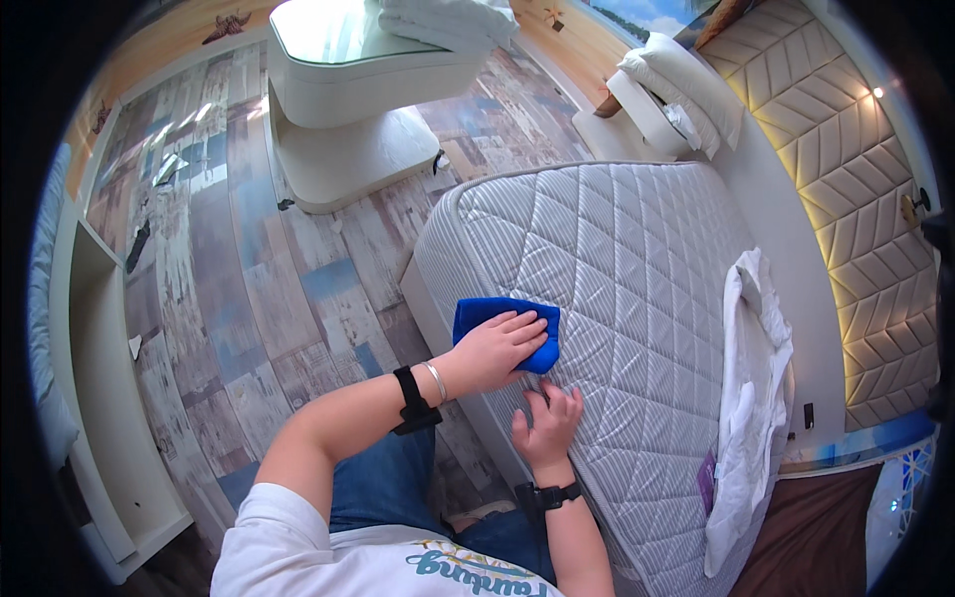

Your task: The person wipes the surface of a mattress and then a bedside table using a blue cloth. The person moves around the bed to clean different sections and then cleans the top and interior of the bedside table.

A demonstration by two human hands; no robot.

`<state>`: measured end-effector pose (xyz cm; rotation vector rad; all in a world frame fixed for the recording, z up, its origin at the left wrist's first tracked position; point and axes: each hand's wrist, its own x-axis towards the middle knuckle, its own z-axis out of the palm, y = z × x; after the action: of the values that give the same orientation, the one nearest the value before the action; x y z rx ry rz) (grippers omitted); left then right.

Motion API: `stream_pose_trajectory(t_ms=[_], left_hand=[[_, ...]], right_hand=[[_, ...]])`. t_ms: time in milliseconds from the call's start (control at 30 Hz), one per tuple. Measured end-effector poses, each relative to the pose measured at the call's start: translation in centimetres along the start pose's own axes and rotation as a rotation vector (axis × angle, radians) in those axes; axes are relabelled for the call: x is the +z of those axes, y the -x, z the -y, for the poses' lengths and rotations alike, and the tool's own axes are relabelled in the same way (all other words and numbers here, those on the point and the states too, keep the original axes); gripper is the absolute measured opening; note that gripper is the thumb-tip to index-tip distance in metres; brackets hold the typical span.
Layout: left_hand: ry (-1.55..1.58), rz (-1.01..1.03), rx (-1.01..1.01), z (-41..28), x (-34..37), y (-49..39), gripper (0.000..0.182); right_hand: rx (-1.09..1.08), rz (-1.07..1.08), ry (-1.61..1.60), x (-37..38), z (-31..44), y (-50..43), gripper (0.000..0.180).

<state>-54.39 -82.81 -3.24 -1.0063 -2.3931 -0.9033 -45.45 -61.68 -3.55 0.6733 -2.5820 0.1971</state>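
Observation:
My left hand (507, 342) lies palm down on a folded blue cloth (477, 312), pressing it against the mattress near its edge. The mattress (634, 261) is quilted in a diamond pattern with grey and white stripes. Just below the cloth, my right hand (550, 425) rests on the mattress edge, fingers loosely bent and apart, holding nothing. Each wrist has a black strap, and a silver bangle circles the left one.
Crumpled white fabric (746, 403) lies along the mattress's far side, beside a purple card (706, 481). Pillows (694, 89) lean by the padded headboard (828, 194). A white two-tier table (358, 164) bears folded linens (448, 22). Scraps (138, 246) litter the wood-patterned floor (254, 298).

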Motion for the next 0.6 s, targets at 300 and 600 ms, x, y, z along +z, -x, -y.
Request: stream_pose_trajectory(t_ms=[300, 600], left_hand=[[-0.312, -0.093, -0.32, 13.6, -6.2, -4.2, 0.045], [-0.193, 0.131, -0.198, 8.2, -4.8, -3.4, 0.059]], right_hand=[[0.066, 0.041, -0.023, -0.4, 0.2, -0.3, 0.028], [0.085, 0.088, -0.09, -2.1, 0.7, -1.5, 0.027]])
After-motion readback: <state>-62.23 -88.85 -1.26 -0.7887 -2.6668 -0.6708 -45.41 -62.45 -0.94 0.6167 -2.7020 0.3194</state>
